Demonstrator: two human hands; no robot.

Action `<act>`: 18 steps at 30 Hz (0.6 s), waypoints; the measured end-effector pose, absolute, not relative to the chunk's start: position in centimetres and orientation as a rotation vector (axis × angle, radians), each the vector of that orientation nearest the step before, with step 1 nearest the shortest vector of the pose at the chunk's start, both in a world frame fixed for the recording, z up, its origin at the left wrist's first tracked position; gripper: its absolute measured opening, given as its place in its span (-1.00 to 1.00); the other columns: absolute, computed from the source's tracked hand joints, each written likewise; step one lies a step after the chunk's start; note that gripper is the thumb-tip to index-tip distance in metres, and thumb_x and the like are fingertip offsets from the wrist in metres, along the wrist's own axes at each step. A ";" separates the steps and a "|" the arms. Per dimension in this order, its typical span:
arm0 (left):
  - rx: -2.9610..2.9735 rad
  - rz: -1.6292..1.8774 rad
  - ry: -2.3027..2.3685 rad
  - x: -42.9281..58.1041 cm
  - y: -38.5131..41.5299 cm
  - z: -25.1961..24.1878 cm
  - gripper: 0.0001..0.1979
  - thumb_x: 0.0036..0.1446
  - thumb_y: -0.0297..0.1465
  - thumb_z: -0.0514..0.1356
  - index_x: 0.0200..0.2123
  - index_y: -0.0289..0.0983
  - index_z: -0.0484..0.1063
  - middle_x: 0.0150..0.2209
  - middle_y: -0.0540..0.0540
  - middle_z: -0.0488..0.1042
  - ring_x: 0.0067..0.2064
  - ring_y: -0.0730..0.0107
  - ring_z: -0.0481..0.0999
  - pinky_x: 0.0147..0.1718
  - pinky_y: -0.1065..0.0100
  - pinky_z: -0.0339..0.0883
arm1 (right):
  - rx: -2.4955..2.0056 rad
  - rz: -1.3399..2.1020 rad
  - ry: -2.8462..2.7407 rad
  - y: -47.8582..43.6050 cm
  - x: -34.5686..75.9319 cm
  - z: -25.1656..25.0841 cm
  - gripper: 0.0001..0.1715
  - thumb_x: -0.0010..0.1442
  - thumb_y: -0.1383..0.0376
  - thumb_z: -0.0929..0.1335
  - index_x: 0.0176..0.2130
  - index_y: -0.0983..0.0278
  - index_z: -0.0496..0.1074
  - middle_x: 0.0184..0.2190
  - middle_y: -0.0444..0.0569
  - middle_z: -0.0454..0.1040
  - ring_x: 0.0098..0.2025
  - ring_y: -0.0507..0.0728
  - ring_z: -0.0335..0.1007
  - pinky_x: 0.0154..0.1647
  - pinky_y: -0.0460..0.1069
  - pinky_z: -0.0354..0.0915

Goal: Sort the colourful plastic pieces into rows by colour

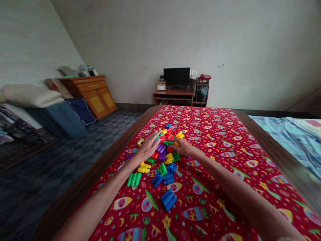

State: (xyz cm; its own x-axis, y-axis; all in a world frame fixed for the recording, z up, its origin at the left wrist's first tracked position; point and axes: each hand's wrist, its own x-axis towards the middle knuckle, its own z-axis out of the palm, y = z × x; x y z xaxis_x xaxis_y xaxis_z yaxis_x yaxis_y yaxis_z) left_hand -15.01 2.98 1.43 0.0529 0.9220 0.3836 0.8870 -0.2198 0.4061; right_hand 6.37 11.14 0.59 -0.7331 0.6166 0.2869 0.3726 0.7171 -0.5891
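Observation:
A pile of coloured plastic tube blocks [164, 157] lies on a red patterned cloth [215, 157] that covers a wooden table. My left hand [147, 147] rests flat on the pile's left side, fingers stretched out over the blocks. My right hand [182, 146] sits on the pile's right side, its fingers curled around a green block [167, 143]. Blue blocks [168, 199], green blocks [133, 179] and yellow blocks [144, 167] lie loose nearer to me.
The table's wooden edge [100, 167] runs along the left; a checked floor lies beyond it. A bed with blue cloth [288, 137] is at the right. A desk with a monitor [176, 77] stands at the far wall, a wooden cabinet [92, 95] at the left.

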 end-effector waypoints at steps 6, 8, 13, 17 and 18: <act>2.095 0.969 2.160 -20.4 1.6 0.9 -0.35 0.32 -0.06 -0.26 0.29 -0.30 0.16 0.33 -0.20 0.16 0.36 0.14 0.10 0.33 -0.01 -0.09 | -0.901 0.527 -2.267 12.2 12.2 -0.1 -0.60 0.18 0.34 0.30 0.00 0.29 0.53 -0.25 0.08 0.63 -0.30 0.16 0.55 -0.23 -0.02 0.38; 1.946 0.949 2.180 -22.4 1.2 -0.1 -0.26 0.29 -0.01 -0.31 0.27 -0.37 0.18 0.30 -0.26 0.22 0.33 0.09 0.16 0.32 0.00 -0.05 | -0.958 0.468 -2.263 13.0 14.4 -1.0 -0.63 0.17 0.34 0.31 -0.05 0.30 0.56 -0.24 0.09 0.62 -0.28 0.17 0.56 -0.23 -0.02 0.38; 1.861 0.986 1.841 -20.8 0.7 -1.6 -0.29 0.31 -0.01 -0.37 0.31 -0.23 0.16 0.23 -0.15 0.35 0.31 0.14 0.22 0.24 0.03 0.17 | -1.155 0.535 -2.047 14.3 16.8 -3.4 -0.66 0.17 0.32 0.28 -0.14 0.27 0.59 -0.23 0.03 0.63 -0.23 0.19 0.56 -0.16 0.02 0.41; 1.939 0.966 1.646 -17.4 0.8 -1.6 -0.33 0.35 -0.13 -0.46 0.35 -0.20 0.05 0.28 -0.14 0.27 0.30 0.24 0.23 0.17 0.09 0.28 | -1.168 0.692 -1.916 15.0 17.6 -3.6 -0.65 0.15 0.30 0.27 -0.16 0.28 0.59 -0.26 0.01 0.63 -0.26 0.19 0.56 -0.23 0.03 0.43; 1.962 0.964 1.621 -17.2 1.1 -1.6 -0.34 0.35 -0.15 -0.47 0.35 -0.22 0.03 0.30 -0.16 0.24 0.30 0.24 0.24 0.16 0.10 0.29 | -1.147 0.718 -1.910 15.1 18.0 -3.5 -0.65 0.15 0.28 0.28 -0.16 0.29 0.59 -0.26 0.02 0.63 -0.27 0.19 0.56 -0.25 0.02 0.43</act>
State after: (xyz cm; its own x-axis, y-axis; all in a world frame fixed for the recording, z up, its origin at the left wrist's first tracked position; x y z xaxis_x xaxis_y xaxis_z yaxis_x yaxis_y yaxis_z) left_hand -17.23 1.11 -1.61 0.0811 0.9659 0.2458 0.6773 -0.2343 0.6974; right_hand 18.05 15.15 -3.45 -0.2886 0.8984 0.3310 0.4578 0.4331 -0.7764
